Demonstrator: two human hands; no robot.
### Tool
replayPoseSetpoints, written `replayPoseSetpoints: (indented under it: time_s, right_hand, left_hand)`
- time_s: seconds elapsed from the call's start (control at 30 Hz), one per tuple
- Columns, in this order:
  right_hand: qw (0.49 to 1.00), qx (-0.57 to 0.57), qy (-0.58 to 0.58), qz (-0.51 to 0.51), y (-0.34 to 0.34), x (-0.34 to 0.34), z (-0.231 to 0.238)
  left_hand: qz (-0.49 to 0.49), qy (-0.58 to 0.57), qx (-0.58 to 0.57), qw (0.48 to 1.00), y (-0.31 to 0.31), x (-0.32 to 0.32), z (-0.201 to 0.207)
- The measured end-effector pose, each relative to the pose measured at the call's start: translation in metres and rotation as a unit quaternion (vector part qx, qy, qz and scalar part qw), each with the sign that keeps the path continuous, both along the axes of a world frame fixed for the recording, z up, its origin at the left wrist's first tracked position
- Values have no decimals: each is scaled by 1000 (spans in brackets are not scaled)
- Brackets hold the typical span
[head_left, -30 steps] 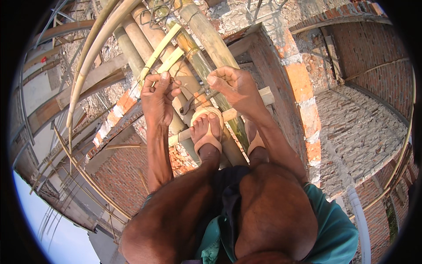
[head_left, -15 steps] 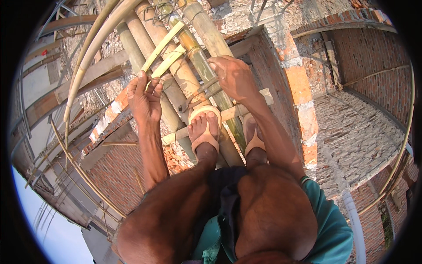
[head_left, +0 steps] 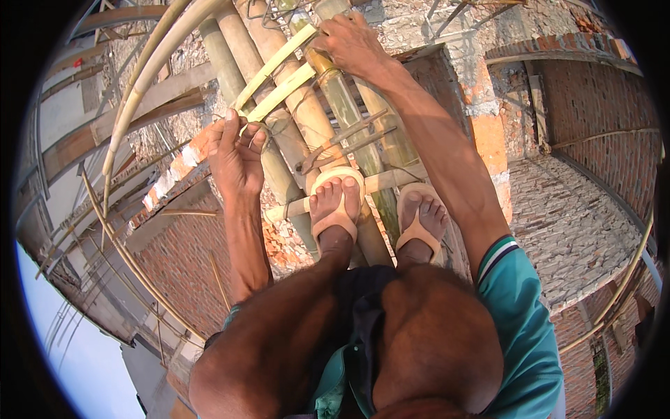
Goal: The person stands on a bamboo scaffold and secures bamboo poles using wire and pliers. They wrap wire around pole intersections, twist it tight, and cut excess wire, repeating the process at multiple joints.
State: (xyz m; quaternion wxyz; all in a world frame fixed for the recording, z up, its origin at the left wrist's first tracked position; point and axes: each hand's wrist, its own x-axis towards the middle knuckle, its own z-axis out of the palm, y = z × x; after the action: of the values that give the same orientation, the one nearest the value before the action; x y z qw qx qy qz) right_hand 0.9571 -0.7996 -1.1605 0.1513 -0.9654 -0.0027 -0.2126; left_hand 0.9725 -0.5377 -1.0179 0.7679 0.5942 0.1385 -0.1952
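Bamboo poles [head_left: 307,119], right hand [head_left: 352,45] now higher, gripping.

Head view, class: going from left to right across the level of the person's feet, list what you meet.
Curved bamboo strip → left hand gripping a thin split strip → left foot in a tan sandal → right foot in a tan sandal → right forearm → brick wall.
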Motion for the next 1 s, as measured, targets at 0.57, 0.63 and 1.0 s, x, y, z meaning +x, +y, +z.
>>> replayPoseSetpoints:
  time_s: [0.57,0.63,1.0]
  right_hand:
    - [683,708,156,90,57,-112,103]
    - [668,722,158,85,59,-115,107]
    - [601,784,134,70,52,-122,118]
  left_hand:
    - [-91,-64,9,994,-34,-4,15]
    - [-119,-84,20,989,-40,-6,20]
    - [-181,-113,122,969,-61,-21,37]
